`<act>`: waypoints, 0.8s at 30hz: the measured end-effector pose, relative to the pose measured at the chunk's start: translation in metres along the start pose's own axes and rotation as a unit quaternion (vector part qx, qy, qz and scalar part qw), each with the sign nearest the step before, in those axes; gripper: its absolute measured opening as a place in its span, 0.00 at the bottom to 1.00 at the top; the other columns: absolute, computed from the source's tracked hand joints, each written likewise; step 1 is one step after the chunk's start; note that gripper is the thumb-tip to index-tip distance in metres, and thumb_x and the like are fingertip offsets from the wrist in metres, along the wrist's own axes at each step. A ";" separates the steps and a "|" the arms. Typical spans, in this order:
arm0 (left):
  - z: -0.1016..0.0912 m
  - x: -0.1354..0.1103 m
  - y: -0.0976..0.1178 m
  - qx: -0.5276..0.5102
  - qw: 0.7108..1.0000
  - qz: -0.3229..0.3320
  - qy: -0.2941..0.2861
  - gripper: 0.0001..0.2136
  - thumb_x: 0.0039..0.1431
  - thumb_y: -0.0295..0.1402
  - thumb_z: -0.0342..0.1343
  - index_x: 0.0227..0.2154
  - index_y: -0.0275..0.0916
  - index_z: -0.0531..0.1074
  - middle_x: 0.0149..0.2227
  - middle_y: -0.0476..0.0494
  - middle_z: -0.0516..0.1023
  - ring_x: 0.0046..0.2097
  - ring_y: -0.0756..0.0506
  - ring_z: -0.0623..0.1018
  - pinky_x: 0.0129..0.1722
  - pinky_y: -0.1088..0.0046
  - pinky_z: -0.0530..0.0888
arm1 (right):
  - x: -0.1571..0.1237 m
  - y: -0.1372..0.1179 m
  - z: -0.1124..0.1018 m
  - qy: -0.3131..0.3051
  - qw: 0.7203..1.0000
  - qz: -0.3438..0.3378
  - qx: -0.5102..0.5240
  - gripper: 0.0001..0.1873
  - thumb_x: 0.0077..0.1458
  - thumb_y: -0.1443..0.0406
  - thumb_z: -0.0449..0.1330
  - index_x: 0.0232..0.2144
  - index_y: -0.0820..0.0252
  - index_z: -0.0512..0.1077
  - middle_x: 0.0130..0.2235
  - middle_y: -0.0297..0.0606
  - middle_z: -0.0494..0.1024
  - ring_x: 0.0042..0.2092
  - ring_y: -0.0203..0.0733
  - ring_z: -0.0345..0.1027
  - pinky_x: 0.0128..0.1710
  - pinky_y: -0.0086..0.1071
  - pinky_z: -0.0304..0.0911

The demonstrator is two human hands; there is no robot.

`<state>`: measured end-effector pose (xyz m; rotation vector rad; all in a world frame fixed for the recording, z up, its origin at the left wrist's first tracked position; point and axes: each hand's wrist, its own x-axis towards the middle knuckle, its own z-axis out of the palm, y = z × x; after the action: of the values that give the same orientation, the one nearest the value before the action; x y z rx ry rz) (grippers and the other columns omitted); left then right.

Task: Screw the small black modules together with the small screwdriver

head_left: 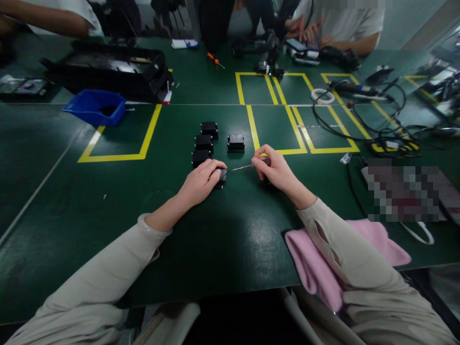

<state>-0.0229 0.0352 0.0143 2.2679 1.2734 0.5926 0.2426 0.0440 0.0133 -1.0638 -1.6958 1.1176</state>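
My left hand (200, 182) is closed on a small black box-shaped part (222, 179) and holds it down on the green table (230, 239). In my right hand (272, 168) is a screwdriver (265, 163), its thin shaft pointing left. The tip meets the right side of the held part, though the exact contact is too small to make out. Similar black parts with metal pins at their corners (203, 142) stand in a column just beyond my left hand. Another such black part (236, 142) sits to the right of that column.
A blue bin (97, 106) and stacked black trays (115, 67) stand at the back left. An orange screwdriver (213, 59) lies at the back. Cables (377, 120) sprawl on the right, and a pink cloth (312, 258) lies under my right forearm. Other people sit across the table.
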 end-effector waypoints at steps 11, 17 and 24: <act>0.002 0.000 -0.001 -0.010 1.000 0.006 0.004 0.19 0.74 0.40 0.40 0.51 0.39 0.74 0.50 0.39 0.78 0.53 0.38 0.78 0.56 0.58 0.73 | -0.001 -0.007 0.002 0.009 0.999 -0.038 -0.028 0.10 0.66 0.62 0.61 0.38 0.54 0.62 0.23 0.22 0.64 0.21 0.31 0.58 0.24 0.30 0.52; 0.001 0.000 0.000 -0.005 1.000 -0.002 0.001 0.19 0.74 0.40 0.40 0.51 0.40 0.74 0.50 0.39 0.78 0.53 0.38 0.78 0.54 0.58 0.73 | 0.000 -0.002 0.006 0.041 0.999 -0.032 -0.009 0.11 0.70 0.58 0.58 0.38 0.53 0.60 0.20 0.20 0.61 0.19 0.32 0.55 0.22 0.30 0.48; 0.000 0.000 0.000 -0.003 1.000 0.001 0.000 0.18 0.74 0.40 0.40 0.51 0.40 0.73 0.50 0.39 0.78 0.53 0.39 0.78 0.54 0.59 0.73 | 0.001 -0.002 0.005 0.052 0.998 -0.020 -0.011 0.12 0.64 0.60 0.65 0.35 0.54 0.63 0.23 0.25 0.65 0.22 0.32 0.59 0.23 0.31 0.52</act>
<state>-0.0229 0.0352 0.0147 2.2637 1.2677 0.5959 0.2371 0.0436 0.0140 -1.0790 -1.6430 1.0038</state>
